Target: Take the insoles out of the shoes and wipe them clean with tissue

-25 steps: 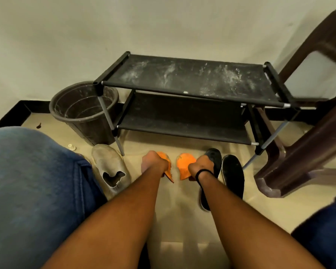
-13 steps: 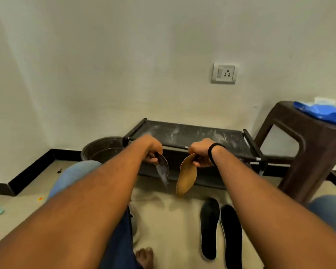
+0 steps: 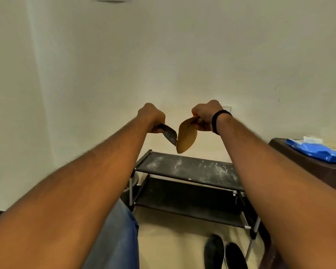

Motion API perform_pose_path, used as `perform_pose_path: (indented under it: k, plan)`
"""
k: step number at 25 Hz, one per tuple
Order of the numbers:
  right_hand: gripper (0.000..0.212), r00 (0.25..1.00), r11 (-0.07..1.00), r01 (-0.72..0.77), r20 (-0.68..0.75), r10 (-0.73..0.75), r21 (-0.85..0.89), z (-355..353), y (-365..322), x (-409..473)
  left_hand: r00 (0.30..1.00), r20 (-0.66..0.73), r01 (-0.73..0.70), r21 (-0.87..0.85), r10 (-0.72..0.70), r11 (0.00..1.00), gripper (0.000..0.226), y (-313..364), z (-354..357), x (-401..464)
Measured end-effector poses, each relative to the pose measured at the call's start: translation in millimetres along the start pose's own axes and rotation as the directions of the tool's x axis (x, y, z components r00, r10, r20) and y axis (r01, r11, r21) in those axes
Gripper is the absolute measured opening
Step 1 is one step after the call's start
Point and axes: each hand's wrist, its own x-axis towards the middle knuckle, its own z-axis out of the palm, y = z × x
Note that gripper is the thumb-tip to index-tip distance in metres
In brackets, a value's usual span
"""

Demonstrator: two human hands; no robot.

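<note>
Both arms are stretched out in front of me, raised above the shoe rack. My left hand (image 3: pixel 152 117) grips one insole (image 3: pixel 170 135) by its end; I see its dark grey side edge-on, tip hanging down. My right hand (image 3: pixel 204 117) grips the other insole (image 3: pixel 186 137), its tan-orange face turned toward me, tip pointing down. The two insoles almost touch at their tips. A black pair of insoles (image 3: pixel 224 253) lies flat on the floor at the bottom right. No tissue is visible.
A dusty black two-tier shoe rack (image 3: pixel 184 167) stands against the wall below my hands. A brown plastic stool (image 3: pixel 306 162) at the right carries a blue packet (image 3: pixel 316 150). My jeans-clad knee (image 3: pixel 114 235) fills the lower middle.
Both hands lifted the orange insoles off the floor and raised them to chest height in front of the wall. My head tilted upward, so the bucket and grey shoe left the view.
</note>
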Motion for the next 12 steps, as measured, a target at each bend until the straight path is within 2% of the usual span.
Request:
perform_pose_path:
  k: [2,5,9,12]
  plan:
    - [0.023,0.998,0.999,0.035,-0.055,-0.036,-0.017,9,6,13,0.996,-0.090,-0.017,-0.021,0.015,1.000,0.012,-8,13,6]
    - [0.008,0.988,0.990,0.075,-0.126,-0.090,-0.121,28,36,28,0.981,-0.196,-0.003,-0.023,-0.002,1.000,0.009,-42,44,22]
    - [0.031,0.984,0.996,0.028,-0.175,-0.042,-0.086,58,108,43,0.988,-0.143,0.037,-0.089,-0.050,0.995,0.016,-113,94,45]
    - [0.040,0.981,0.994,-0.089,-0.177,0.076,-0.066,76,169,63,0.978,-0.099,0.176,-0.104,-0.186,0.979,0.024,-162,125,67]
